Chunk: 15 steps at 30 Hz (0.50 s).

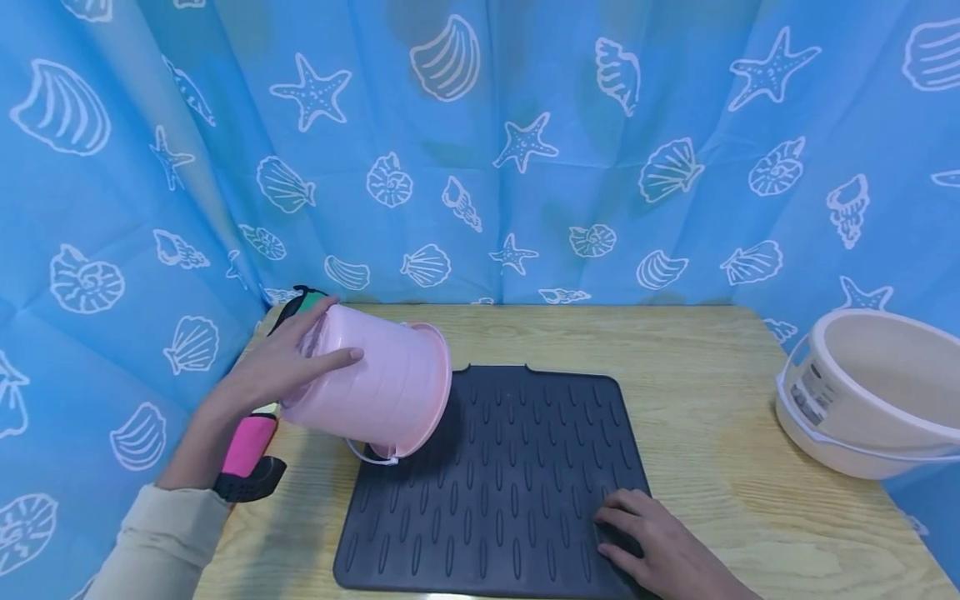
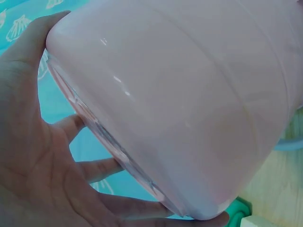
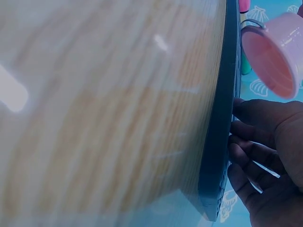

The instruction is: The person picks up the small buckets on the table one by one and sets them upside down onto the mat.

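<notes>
A pale pink bucket [image 1: 367, 375] is tipped on its side above the left part of a dark ribbed mat [image 1: 517, 467], its mouth facing right. My left hand [image 1: 300, 358] grips it round the bottom end, fingers spread across the base, as the left wrist view shows the bucket [image 2: 175, 104] close up. The thin handle hangs below the rim. My right hand [image 1: 652, 542] rests on the mat's near right corner; in the right wrist view its fingertips touch the mat [image 3: 220, 118], loosely bent, with no held thing visible.
A cream bucket [image 1: 832, 392] with a label and handle stands upright at the table's right edge. Behind my left arm lie a pink-and-black item [image 1: 251, 446] and a green item [image 1: 311, 300], partly hidden. A blue shell-print curtain [image 1: 517, 208] hangs behind the wooden table [image 1: 697, 358].
</notes>
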{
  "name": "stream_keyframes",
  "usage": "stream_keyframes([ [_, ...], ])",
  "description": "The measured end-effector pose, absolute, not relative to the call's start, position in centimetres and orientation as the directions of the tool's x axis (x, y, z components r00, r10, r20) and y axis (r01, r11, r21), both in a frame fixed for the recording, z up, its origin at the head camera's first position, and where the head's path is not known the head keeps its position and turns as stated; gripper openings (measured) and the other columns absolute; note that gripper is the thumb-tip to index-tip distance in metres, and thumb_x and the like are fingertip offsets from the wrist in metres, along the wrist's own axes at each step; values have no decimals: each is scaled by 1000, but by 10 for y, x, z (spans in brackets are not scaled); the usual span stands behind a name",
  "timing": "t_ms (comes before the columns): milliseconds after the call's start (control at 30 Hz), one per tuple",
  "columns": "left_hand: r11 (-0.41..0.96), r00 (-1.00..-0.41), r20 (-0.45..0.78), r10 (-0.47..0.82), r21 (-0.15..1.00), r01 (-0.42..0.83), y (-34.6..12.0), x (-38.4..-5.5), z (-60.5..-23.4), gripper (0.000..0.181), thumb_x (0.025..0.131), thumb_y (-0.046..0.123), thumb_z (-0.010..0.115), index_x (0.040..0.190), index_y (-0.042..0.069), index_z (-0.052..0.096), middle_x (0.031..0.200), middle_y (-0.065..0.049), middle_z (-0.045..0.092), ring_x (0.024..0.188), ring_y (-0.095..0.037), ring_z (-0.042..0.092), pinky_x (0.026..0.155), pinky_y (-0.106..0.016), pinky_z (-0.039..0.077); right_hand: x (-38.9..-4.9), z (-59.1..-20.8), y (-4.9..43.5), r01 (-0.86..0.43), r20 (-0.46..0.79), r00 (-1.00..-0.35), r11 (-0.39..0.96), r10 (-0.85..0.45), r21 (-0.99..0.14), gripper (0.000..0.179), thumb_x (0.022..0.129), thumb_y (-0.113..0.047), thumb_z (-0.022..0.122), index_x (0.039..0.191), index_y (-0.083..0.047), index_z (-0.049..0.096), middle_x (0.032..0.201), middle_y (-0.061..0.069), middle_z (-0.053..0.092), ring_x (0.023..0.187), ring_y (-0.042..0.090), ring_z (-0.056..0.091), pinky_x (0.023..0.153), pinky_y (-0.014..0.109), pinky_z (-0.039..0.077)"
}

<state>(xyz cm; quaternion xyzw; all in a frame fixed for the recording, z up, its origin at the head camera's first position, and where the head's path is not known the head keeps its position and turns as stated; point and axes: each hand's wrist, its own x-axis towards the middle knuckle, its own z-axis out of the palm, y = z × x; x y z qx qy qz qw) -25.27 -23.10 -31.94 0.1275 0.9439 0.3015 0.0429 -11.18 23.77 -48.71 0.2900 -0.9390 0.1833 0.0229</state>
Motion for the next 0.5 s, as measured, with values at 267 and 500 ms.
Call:
stream_keyframes([
  [267,792,-964,-40,263,580,192,-222,-256,-317,100,89,63,62,162,20,9,162,-20,19,142,-47,25,100,-71,35,-112,-485,238,-550,144,-833,771,-534,-321,25,88,-29,78,109,-15,74,107,-11,57,95,7,54,79,33,53],
  [500,803,-960,-66,272,565,188,-213,-258,-314,101,88,65,62,162,21,9,161,-22,17,141,-49,26,98,-72,36,-113,-486,238,-557,138,-827,760,-545,-336,24,88,-28,77,107,-14,74,106,-11,56,93,6,53,77,31,53],
])
